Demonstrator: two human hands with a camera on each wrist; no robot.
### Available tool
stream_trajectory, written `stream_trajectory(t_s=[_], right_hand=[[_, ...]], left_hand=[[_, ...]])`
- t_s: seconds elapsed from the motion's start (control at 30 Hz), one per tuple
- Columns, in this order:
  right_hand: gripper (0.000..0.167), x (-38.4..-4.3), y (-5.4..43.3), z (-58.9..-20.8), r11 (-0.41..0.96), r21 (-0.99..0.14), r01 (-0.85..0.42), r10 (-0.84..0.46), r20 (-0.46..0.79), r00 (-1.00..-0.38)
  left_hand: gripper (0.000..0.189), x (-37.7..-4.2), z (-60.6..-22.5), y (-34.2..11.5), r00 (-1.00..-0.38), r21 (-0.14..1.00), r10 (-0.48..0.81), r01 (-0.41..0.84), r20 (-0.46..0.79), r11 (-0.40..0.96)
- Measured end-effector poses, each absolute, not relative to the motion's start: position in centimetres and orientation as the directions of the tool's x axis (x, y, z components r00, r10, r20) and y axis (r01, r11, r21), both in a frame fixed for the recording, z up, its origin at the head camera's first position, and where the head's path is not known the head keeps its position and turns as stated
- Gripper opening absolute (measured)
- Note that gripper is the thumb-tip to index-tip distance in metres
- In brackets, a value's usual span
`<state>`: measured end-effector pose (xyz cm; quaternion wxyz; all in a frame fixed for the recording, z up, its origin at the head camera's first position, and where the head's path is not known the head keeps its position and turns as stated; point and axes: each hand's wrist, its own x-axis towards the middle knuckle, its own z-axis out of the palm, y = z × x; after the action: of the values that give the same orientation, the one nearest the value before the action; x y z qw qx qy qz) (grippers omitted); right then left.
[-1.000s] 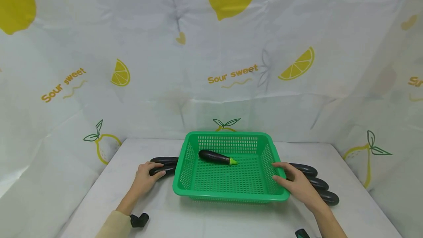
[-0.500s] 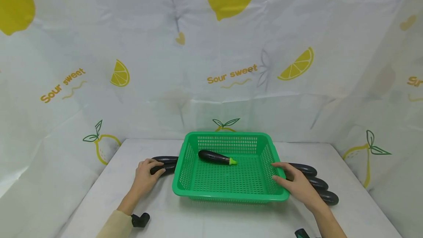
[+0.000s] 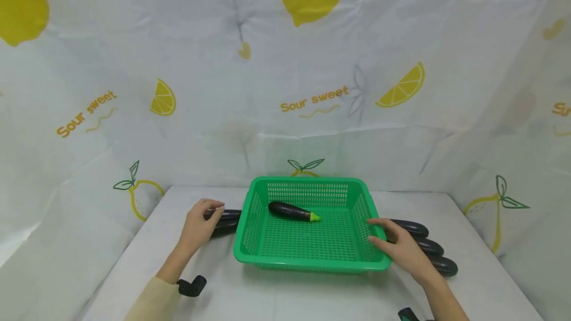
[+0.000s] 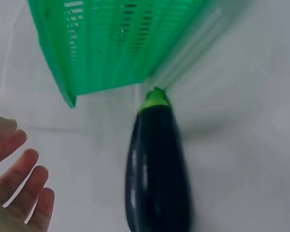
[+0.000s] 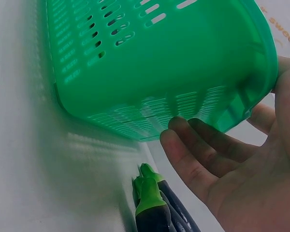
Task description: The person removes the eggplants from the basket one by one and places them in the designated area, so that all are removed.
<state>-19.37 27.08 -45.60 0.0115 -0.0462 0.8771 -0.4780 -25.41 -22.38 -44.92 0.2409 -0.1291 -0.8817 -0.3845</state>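
A green plastic basket (image 3: 312, 264) stands mid-table with one dark eggplant (image 3: 290, 211) lying inside, its green stem end to the right. My right hand (image 3: 403, 249) grips the basket's right rim; in the right wrist view its fingers (image 5: 193, 169) lie along the outer wall. My left hand (image 3: 198, 224) is over two eggplants (image 3: 225, 228) left of the basket, with nothing in its fingers. In the left wrist view an eggplant (image 4: 157, 174) points its green cap at the basket, apart from my loosely bent fingers (image 4: 31, 191).
Several eggplants (image 3: 443, 265) lie side by side to the right of the basket, partly behind my right hand. A white cloth (image 3: 285, 147) printed with lemons rises behind and beside the white table (image 3: 276, 296). Black wrist-worn devices (image 3: 193, 286) show near the wrists.
My left hand has lifted and moved slightly away from me, off the nearer left eggplant, which shows more. The right hand and basket have stayed in place.
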Motion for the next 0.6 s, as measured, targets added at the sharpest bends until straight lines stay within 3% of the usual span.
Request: stream_trajectory(t_s=[0.6], right_hand=[[0.056, -19.4, 27.1, -45.6, 0.538, -0.840, -0.078, -0.095, 0.031, -0.995]], left_hand=[[0.016, -25.1, -39.4, -17.7, -0.794, 0.603, 0.191, 0.572, 0.577, 0.556]])
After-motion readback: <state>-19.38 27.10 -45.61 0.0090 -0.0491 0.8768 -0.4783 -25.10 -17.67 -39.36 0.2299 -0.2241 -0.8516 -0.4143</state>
